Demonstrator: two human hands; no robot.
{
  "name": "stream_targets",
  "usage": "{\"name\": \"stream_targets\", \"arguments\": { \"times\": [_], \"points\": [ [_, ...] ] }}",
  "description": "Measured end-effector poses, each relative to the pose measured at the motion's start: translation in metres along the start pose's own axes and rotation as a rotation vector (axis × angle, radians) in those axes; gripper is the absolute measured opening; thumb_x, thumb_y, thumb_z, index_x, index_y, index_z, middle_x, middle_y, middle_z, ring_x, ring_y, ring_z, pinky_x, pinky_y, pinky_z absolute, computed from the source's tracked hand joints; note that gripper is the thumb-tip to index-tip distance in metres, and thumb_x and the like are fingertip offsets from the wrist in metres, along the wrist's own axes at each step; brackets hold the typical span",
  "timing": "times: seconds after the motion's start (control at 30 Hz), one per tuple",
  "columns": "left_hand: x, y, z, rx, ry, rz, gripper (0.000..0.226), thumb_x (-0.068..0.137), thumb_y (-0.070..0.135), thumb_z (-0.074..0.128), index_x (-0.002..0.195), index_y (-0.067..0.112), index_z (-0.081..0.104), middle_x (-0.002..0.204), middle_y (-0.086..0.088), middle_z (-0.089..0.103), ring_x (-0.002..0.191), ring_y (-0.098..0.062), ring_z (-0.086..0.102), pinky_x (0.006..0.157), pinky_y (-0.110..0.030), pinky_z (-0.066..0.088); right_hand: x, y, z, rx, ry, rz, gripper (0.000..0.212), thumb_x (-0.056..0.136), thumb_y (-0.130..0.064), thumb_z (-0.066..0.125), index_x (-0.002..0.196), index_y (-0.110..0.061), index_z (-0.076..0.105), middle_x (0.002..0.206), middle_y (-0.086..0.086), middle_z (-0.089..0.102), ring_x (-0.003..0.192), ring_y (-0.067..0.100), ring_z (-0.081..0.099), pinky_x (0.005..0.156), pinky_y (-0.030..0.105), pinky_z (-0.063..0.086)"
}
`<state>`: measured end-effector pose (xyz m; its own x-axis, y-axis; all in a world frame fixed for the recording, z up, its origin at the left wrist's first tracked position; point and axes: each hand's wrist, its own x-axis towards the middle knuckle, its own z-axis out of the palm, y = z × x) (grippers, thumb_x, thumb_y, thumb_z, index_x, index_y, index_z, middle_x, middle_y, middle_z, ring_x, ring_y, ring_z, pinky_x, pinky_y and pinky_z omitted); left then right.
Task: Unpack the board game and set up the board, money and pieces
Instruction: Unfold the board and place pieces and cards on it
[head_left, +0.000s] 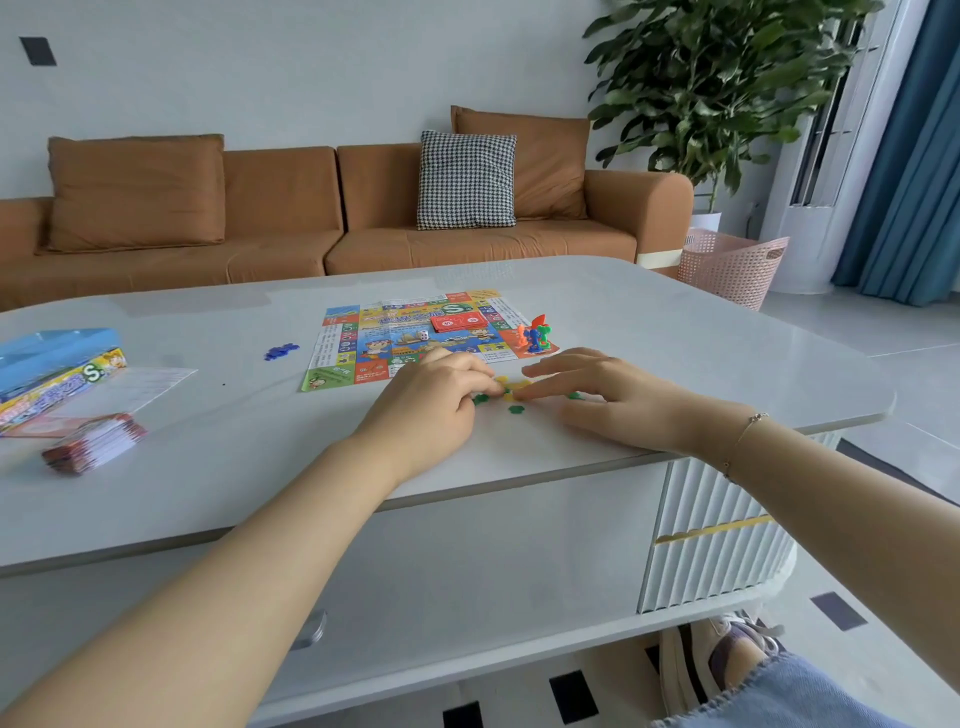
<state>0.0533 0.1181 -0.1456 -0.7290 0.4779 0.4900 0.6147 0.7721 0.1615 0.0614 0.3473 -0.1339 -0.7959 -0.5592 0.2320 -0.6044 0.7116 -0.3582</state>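
On the table (675, 332), left hand (431, 400) seemingly pinches yellow chips (511, 385); right hand's (618, 402) straight fingers (550, 387) touch them.

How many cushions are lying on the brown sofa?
3. A brown cushion leans at the sofa's left end, a black-and-white checked cushion sits toward the right, and another brown cushion stands behind it. None seems hidden.

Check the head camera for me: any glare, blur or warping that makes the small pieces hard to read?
Head view: soft even daylight, faint sheen on the table; wide-angle bending at the edges; the game board print is too small to read; the yellow and green tokens between the left hand and right hand are slightly soft.
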Motion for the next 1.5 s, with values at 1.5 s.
{"name": "stream_targets", "arguments": {
  "times": [1.5],
  "points": [
    [-0.002,0.008,-0.006,-0.055,0.028,-0.058,0.047,0.081,-0.012,0.039,0.1,0.014,0.074,0.112,0.003,0.065,0.11,-0.021,0.049,0.093,-0.033,0.041,0.003,0.007,-0.011,0.269,-0.009,0.292,0.037,0.092,-0.052,0.041,0.114,-0.038,0.067,0.123,-0.013,0.062,0.111,0.007,0.057,0.1,0.021,0.039]
  ]
}}
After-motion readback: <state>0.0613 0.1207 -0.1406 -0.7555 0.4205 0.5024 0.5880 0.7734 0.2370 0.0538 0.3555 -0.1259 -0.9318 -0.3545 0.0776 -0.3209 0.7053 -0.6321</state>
